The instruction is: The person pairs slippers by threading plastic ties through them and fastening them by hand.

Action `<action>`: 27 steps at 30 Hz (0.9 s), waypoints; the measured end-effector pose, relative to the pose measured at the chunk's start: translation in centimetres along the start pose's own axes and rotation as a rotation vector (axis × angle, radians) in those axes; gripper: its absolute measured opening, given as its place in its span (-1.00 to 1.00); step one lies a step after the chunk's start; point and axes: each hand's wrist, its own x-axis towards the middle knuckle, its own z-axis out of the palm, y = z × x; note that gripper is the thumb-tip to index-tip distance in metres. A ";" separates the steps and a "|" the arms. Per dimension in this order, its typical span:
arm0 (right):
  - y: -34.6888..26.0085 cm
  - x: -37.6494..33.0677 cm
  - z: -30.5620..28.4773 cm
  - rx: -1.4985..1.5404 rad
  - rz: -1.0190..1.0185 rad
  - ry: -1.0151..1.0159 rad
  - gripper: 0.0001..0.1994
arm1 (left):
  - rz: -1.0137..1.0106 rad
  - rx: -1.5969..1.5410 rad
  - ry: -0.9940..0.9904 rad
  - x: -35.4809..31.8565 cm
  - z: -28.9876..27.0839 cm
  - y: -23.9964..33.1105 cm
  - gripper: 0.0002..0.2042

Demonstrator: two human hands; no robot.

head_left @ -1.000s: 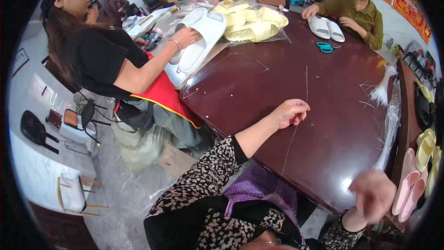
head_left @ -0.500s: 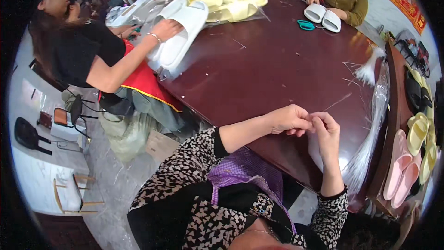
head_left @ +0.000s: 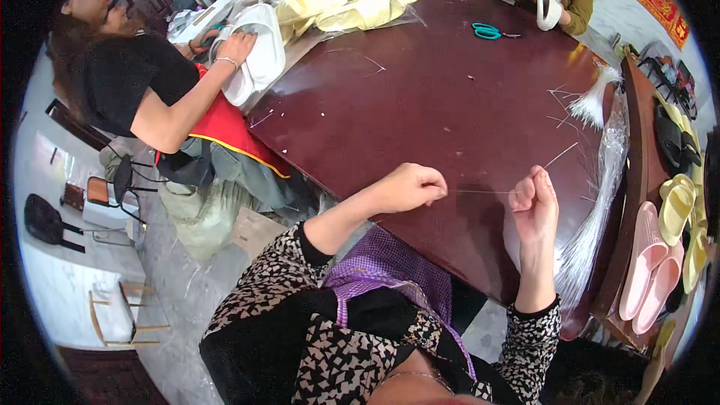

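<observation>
A thin clear strand [head_left: 480,192] is stretched straight between my two hands, above the near right part of the dark red table [head_left: 390,120]. My left hand [head_left: 412,186] pinches it with the fingers closed. My right hand [head_left: 534,201] is curled and raised, gripping the strand's other side, and a free end pokes out past its fingertips. Beside my right hand, a long bundle of similar white strands [head_left: 581,259] lies along the table's right edge, partly in a clear plastic sleeve [head_left: 615,139].
On the left, a person's hand [head_left: 238,46] holds white slippers [head_left: 264,56] beside bagged yellow slippers [head_left: 360,4]. Across the table, another person holds white slippers [head_left: 549,11] near teal-handled scissors [head_left: 487,31]. A rack at right carries pink slippers [head_left: 643,259] and yellow ones [head_left: 676,210].
My hands, together before, have moved apart with the strand drawn between them. The person across has lifted the white slippers off the table. At left, the white slippers have moved leftward.
</observation>
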 end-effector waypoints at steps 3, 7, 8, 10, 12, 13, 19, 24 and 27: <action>0.3 0.2 -0.5 0.027 0.030 -0.019 -0.84 | 0.016 0.152 0.149 -1.9 -1.5 -0.2 -0.86; 0.6 0.6 -1.2 0.072 0.057 0.024 -0.85 | 0.141 0.359 0.328 -3.6 -2.7 -0.6 -0.86; 0.6 0.7 -1.4 0.076 0.055 0.042 -0.85 | 0.127 0.374 0.339 -3.9 -2.9 -0.8 -0.87; 0.6 0.9 -1.7 0.088 0.044 0.057 -0.85 | 0.119 0.386 0.353 -4.3 -3.4 -1.0 -0.87; 0.6 1.0 -1.9 0.107 0.025 0.047 -0.85 | 0.141 0.449 0.366 -4.7 -3.6 -1.2 -0.87; 0.6 1.0 -2.0 0.109 0.025 0.056 -0.85 | 0.134 0.461 0.370 -4.9 -3.7 -1.3 -0.87; 0.6 1.2 -2.3 0.135 -0.004 0.055 -0.85 | 0.098 0.501 0.336 -6.1 -3.9 -1.3 -0.87; 0.4 1.3 -2.4 0.125 -0.025 0.076 -0.86 | 0.056 0.514 0.260 -7.4 -4.1 -0.5 -0.85; 0.2 1.4 -2.6 0.109 -0.040 0.057 -0.86 | 0.081 0.396 0.195 -8.3 -4.1 0.6 -0.86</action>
